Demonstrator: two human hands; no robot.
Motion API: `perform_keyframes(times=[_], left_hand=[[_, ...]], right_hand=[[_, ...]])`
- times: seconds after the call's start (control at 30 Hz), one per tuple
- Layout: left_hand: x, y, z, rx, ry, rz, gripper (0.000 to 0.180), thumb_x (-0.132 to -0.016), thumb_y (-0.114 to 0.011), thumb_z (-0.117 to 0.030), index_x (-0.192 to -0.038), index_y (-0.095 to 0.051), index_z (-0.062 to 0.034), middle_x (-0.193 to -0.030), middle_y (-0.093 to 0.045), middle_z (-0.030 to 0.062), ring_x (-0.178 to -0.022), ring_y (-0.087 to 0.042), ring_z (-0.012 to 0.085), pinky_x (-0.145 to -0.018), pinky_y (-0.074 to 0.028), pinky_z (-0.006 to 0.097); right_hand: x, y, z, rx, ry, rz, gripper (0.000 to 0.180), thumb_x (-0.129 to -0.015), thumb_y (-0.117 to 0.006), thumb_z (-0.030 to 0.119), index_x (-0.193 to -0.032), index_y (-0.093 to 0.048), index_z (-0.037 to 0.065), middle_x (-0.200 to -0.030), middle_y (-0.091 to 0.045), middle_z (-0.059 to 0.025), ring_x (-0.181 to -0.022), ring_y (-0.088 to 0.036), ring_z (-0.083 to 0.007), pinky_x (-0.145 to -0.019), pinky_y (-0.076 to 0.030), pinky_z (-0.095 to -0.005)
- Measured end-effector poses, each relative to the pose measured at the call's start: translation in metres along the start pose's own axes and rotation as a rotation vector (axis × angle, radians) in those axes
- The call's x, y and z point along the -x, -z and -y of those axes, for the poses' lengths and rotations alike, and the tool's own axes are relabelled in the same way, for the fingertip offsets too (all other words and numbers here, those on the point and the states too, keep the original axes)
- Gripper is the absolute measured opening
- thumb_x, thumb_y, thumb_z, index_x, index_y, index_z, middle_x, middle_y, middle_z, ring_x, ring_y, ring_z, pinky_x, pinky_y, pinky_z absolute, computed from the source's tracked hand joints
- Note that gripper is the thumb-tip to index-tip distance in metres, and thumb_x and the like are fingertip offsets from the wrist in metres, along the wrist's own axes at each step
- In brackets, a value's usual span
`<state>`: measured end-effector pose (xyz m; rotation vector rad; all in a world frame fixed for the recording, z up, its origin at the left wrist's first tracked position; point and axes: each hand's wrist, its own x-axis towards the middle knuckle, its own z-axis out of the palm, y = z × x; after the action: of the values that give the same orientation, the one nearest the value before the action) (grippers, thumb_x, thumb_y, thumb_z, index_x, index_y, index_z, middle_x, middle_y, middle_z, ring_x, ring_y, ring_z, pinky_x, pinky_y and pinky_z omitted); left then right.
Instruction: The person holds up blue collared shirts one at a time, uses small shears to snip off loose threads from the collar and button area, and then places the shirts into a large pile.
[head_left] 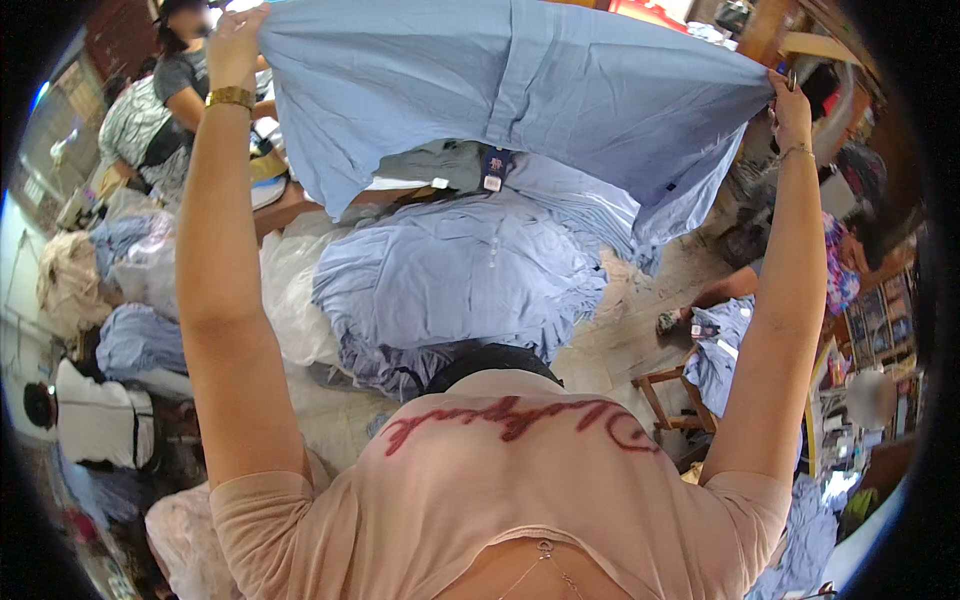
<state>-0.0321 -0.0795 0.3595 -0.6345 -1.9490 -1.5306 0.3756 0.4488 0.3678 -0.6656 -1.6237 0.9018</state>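
Across the top of the frame, the left hand (236, 45) and right hand (790, 108) pinched a light blue garment (420, 75) spread wide between them.

A slipped corner seemed the likeliest trouble: the right fingers appeared to have only a small bit of edge, so a hard pull from the left might have freed it. The hanging hem could also have caught on the blue pile (450, 265) at frame centre. Both arms were raised and spread, reaching from the lower corners toward the upper left and upper right; the left fingers' exact grip could not be told. Beyond, clear plastic (288, 300) lay left of the pile, a wooden chair (660, 378) stood at right, and a co-worker (186, 82) was at upper left.
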Motion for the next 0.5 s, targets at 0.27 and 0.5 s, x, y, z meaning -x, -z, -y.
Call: perform_keyframes(times=[0.27,0.5], left_hand=[[0.081,-0.027,-0.036,-0.421,-0.796,0.362,0.044,-0.074,-0.061,-0.008,-0.117,-0.052,-0.0084,-0.099,-0.057,0.0068,-0.086,-0.053,0.0107,-0.076,-0.043,0.023],[0.185,-0.114,-0.038,-0.193,-0.276,0.852,0.024,-0.071,-0.063,-0.005,-0.095,-0.063,-0.0042,-0.077,-0.057,0.0048,-0.065,-0.053,0.0119,-0.06,-0.044,0.024]], right_hand=[[0.07,0.141,0.008,-0.239,-0.196,0.07,0.02,-0.081,-0.057,0.011,-0.099,-0.063,0.004,-0.079,-0.051,0.0053,-0.06,-0.037,-0.0044,-0.055,-0.031,-0.0164],[0.068,0.207,-0.087,0.566,0.009,0.191,0.026,-0.072,-0.049,-0.002,-0.095,-0.061,0.0,-0.082,-0.056,-0.0017,-0.077,-0.051,-0.0098,-0.07,-0.04,-0.0204]])
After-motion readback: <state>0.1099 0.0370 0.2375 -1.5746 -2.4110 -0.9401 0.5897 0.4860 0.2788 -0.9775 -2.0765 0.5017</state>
